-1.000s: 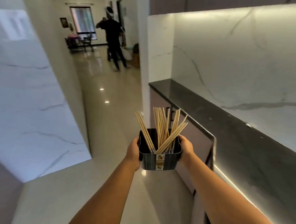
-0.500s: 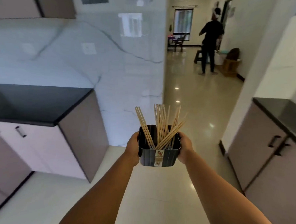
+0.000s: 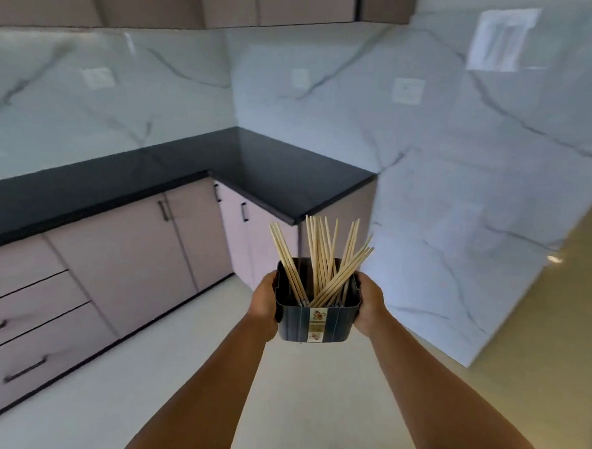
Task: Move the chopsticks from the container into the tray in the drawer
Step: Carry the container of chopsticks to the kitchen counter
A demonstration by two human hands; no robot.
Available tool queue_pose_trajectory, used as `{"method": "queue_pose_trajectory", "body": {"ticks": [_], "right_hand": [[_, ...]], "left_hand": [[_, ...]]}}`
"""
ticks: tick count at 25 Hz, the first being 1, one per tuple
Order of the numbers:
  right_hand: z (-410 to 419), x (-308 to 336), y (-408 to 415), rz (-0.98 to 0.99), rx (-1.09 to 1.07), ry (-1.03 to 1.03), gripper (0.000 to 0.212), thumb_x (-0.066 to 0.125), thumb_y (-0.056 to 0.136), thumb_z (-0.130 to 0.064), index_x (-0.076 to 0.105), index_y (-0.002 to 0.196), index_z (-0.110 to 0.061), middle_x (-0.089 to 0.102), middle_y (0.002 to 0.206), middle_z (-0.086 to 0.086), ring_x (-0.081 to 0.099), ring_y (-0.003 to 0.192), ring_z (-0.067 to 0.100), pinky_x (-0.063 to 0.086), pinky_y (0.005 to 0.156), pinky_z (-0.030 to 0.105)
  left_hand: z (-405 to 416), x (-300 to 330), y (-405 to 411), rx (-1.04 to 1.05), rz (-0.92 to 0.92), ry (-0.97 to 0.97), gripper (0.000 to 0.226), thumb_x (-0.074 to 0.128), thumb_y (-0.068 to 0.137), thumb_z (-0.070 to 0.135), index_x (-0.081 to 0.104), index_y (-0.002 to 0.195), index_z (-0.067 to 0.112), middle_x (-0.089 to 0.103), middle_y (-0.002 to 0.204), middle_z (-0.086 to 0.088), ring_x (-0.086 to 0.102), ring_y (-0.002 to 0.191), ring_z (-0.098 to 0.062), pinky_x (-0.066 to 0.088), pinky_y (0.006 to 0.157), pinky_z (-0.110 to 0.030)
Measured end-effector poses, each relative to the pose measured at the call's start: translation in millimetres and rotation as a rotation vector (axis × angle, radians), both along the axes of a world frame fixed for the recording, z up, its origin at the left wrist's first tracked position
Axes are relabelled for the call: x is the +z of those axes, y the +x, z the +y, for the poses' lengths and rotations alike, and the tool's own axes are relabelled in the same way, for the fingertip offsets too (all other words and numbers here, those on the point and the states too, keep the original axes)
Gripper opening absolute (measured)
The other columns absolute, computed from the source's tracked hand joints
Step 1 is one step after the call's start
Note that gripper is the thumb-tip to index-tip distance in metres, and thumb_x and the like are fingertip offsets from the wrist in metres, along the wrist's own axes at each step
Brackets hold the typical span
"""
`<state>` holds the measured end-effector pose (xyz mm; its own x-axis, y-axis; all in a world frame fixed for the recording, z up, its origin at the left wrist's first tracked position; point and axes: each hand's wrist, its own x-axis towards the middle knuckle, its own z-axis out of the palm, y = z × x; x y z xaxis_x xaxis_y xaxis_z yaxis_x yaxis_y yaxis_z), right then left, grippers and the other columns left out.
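Observation:
A dark square container (image 3: 317, 323) with a small flowered label is held out in front of me at chest height. Several pale wooden chopsticks (image 3: 320, 260) stand loosely in it, fanned out above the rim. My left hand (image 3: 264, 303) grips its left side and my right hand (image 3: 369, 305) grips its right side. Closed drawers (image 3: 25, 330) with black handles sit low at the left. No tray is visible.
An L-shaped black countertop (image 3: 273, 168) runs along the marble walls, over mauve cabinet doors (image 3: 131, 260). A marble wall panel (image 3: 458, 250) juts out on the right. Pale floor (image 3: 124, 404) lies between me and the cabinets.
My view has swung left, from the hallway with a person to the corner of the kitchen counter. The container stays in both hands at the same height.

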<state>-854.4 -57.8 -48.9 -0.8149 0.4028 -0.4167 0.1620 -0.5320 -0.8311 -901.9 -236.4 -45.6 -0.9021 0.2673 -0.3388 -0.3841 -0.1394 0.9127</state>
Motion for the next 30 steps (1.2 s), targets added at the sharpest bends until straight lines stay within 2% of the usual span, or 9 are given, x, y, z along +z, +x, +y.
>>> {"method": "queue_pose_trajectory", "body": {"ticks": [5, 8, 12, 16, 20, 22, 25, 29, 30], "right_hand": [[-61, -1, -131, -0.042, 0.205, 0.009, 0.029, 0.051, 0.094, -0.028, 0.070, 0.090, -0.007, 0.072, 0.090, 0.017, 0.067, 0.093, 0.034, 0.051, 0.096, 0.049], [-103, -1, -198, -0.044, 0.358, 0.023, 0.029, 0.052, 0.092, -0.029, 0.072, 0.089, -0.009, 0.074, 0.090, 0.015, 0.069, 0.093, 0.033, 0.053, 0.093, 0.048], [-160, 1, -261, -0.025, 0.561, 0.023, 0.031, 0.050, 0.092, -0.032, 0.073, 0.087, -0.012, 0.073, 0.086, 0.013, 0.069, 0.087, 0.030, 0.054, 0.088, 0.044], [-221, 3, -299, -0.012, 0.700, 0.023, 0.035, 0.045, 0.095, -0.032, 0.071, 0.097, -0.009, 0.071, 0.094, 0.017, 0.067, 0.092, 0.032, 0.053, 0.092, 0.048], [-288, -3, -332, -0.012, 0.804, 0.020, 0.036, 0.044, 0.095, -0.034, 0.071, 0.090, -0.012, 0.073, 0.083, 0.013, 0.068, 0.082, 0.028, 0.057, 0.072, 0.038], [-323, -4, -349, -0.015, 0.837, 0.005, 0.036, 0.044, 0.095, -0.033, 0.071, 0.089, -0.011, 0.072, 0.081, 0.013, 0.068, 0.080, 0.028, 0.057, 0.071, 0.036], [-388, -4, -383, -0.009, 0.859, 0.011, 0.034, 0.044, 0.095, -0.030, 0.070, 0.090, -0.008, 0.070, 0.083, 0.015, 0.066, 0.080, 0.029, 0.055, 0.076, 0.040], [-487, -2, -423, -0.002, 0.877, -0.012, 0.033, 0.045, 0.095, -0.027, 0.070, 0.096, -0.005, 0.068, 0.089, 0.017, 0.066, 0.084, 0.030, 0.054, 0.085, 0.044], [-509, 0, -432, 0.000, 0.873, -0.024, 0.033, 0.045, 0.096, -0.027, 0.069, 0.096, -0.005, 0.068, 0.090, 0.017, 0.065, 0.084, 0.030, 0.053, 0.086, 0.044]], "left_hand": [[-66, 2, -79, 0.243, 0.024, -0.013, 0.035, 0.033, 0.099, 0.039, 0.065, 0.101, 0.023, 0.069, 0.100, 0.004, 0.060, 0.096, -0.012, 0.042, 0.075, -0.027], [-106, 5, -115, 0.398, 0.005, -0.009, 0.035, 0.033, 0.099, 0.040, 0.063, 0.102, 0.024, 0.068, 0.102, 0.003, 0.059, 0.099, -0.014, 0.040, 0.083, -0.029], [-154, 6, -144, 0.589, -0.016, 0.018, 0.036, 0.034, 0.099, 0.042, 0.063, 0.106, 0.020, 0.068, 0.109, -0.004, 0.059, 0.105, -0.021, 0.046, 0.083, -0.032], [-205, 5, -160, 0.718, -0.020, 0.019, 0.042, 0.033, 0.099, 0.042, 0.059, 0.117, 0.015, 0.065, 0.116, -0.009, 0.058, 0.112, -0.026, 0.042, 0.103, -0.042], [-263, 2, -179, 0.816, -0.022, 0.002, 0.039, 0.033, 0.099, 0.042, 0.060, 0.112, 0.017, 0.065, 0.115, -0.009, 0.057, 0.112, -0.027, 0.039, 0.106, -0.045], [-293, 0, -191, 0.857, -0.015, -0.001, 0.038, 0.033, 0.099, 0.041, 0.060, 0.110, 0.017, 0.065, 0.115, -0.010, 0.057, 0.111, -0.026, 0.042, 0.103, -0.043], [-355, -4, -221, 0.882, 0.036, 0.022, 0.042, 0.032, 0.099, 0.040, 0.062, 0.111, 0.014, 0.067, 0.113, -0.013, 0.060, 0.106, -0.026, 0.048, 0.086, -0.036], [-452, -1, -260, 0.896, 0.028, 0.032, 0.045, 0.033, 0.099, 0.040, 0.063, 0.114, 0.011, 0.069, 0.109, -0.014, 0.062, 0.105, -0.027, 0.048, 0.092, -0.041], [-473, 2, -268, 0.903, 0.025, 0.028, 0.044, 0.033, 0.099, 0.039, 0.064, 0.111, 0.011, 0.069, 0.106, -0.014, 0.063, 0.102, -0.026, 0.049, 0.089, -0.039]]}}
